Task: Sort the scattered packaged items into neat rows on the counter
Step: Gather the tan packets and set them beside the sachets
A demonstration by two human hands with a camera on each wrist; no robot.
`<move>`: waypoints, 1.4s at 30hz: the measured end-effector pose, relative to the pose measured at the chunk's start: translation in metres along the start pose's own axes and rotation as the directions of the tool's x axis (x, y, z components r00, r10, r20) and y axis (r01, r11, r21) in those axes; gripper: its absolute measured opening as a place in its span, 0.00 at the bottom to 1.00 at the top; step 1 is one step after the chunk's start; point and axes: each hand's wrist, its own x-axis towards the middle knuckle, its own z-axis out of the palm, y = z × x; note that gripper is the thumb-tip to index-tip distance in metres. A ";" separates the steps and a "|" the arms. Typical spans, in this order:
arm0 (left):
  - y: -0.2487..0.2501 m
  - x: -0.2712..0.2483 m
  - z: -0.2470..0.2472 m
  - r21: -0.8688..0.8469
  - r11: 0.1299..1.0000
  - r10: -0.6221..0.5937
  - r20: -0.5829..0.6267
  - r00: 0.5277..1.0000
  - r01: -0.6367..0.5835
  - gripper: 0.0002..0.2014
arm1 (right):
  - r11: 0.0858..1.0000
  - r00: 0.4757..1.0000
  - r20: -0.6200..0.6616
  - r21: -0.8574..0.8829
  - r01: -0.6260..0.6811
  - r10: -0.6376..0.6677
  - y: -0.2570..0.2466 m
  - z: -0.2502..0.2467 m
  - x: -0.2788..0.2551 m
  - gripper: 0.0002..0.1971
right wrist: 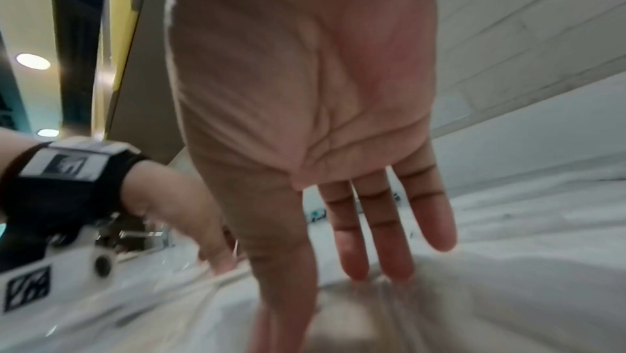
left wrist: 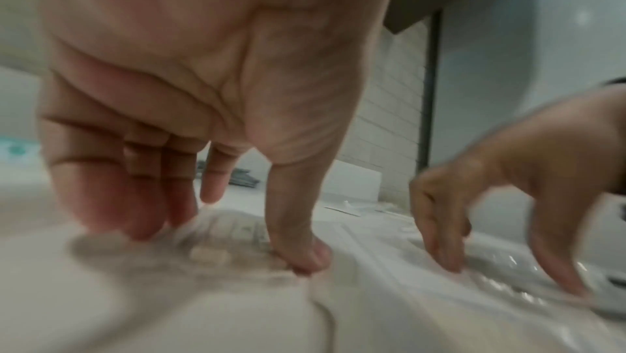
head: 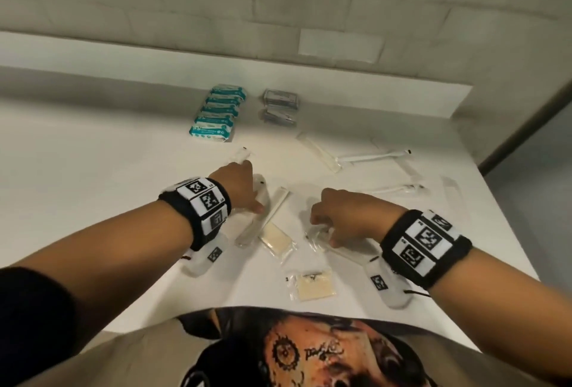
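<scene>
My left hand lies over a long clear packet at the counter's middle. Its straight fingers and thumb tip touch the wrapper. My right hand arches over a crinkled clear packet, pinching it between the thumb and the fingers. At the back, teal packets form a neat column, with grey packets stacked beside them. Two flat beige sachets lie near the front edge.
More long clear packets and white sticks in wrappers are scattered at the right, toward the counter's right edge. A low white ledge and a tiled wall run behind. Bare counter spreads to the left.
</scene>
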 end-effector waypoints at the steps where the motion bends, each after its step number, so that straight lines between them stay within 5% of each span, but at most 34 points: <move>1: 0.000 0.000 0.001 -0.056 0.998 -0.025 0.012 1.000 0.026 0.45 | 0.999 0.999 -0.017 -0.036 0.028 -0.029 -0.004 0.004 0.000 0.21; 6: -0.001 -0.007 0.001 -0.203 0.979 0.002 0.027 1.000 0.003 0.27 | 1.000 0.999 0.036 -0.008 -0.028 0.028 -0.002 0.005 0.007 0.17; 11: -0.006 -0.023 -0.008 -0.356 0.902 0.167 -0.238 0.957 -0.246 0.14 | 0.995 0.991 0.104 0.041 -0.087 0.083 0.006 0.008 0.006 0.14; 16: 0.016 -0.050 0.004 -0.028 0.885 0.462 0.187 0.867 -0.465 0.13 | 0.952 0.988 0.065 0.264 -0.155 0.143 0.021 0.010 0.004 0.12; 18: 0.024 -0.051 0.018 0.158 0.839 0.487 0.210 0.848 -0.521 0.17 | 0.932 0.970 -0.081 0.306 -0.195 0.230 0.026 0.005 0.004 0.09; 22: 0.026 -0.047 0.025 0.161 0.871 0.453 0.100 0.886 -0.463 0.24 | 0.877 0.798 -0.493 0.472 -0.090 0.347 0.016 -0.009 -0.014 0.10; 24: 0.027 -0.044 0.024 0.145 0.888 0.430 0.079 0.899 -0.437 0.27 | 0.852 0.847 -0.449 0.524 -0.008 0.284 -0.004 -0.013 -0.028 0.04; 26: 0.029 -0.043 0.023 0.169 0.890 0.416 0.084 0.906 -0.424 0.30 | 0.876 0.946 -0.287 0.483 0.007 0.151 -0.025 -0.002 -0.038 0.02; 28: 0.031 -0.041 0.022 0.188 0.897 0.384 0.114 0.916 -0.399 0.32 | 0.892 0.991 -0.118 0.451 0.001 0.058 -0.042 0.020 -0.044 0.04; 33: 0.037 -0.035 0.019 0.272 0.885 0.338 0.181 0.924 -0.377 0.31 | 0.997 0.995 -0.077 0.048 0.064 -0.060 -0.056 0.055 -0.053 0.34; 42: 0.051 -0.028 0.013 0.168 0.887 0.409 0.150 0.900 -0.431 0.16 | 0.997 0.996 -0.053 0.030 0.069 -0.068 -0.030 0.040 -0.065 0.21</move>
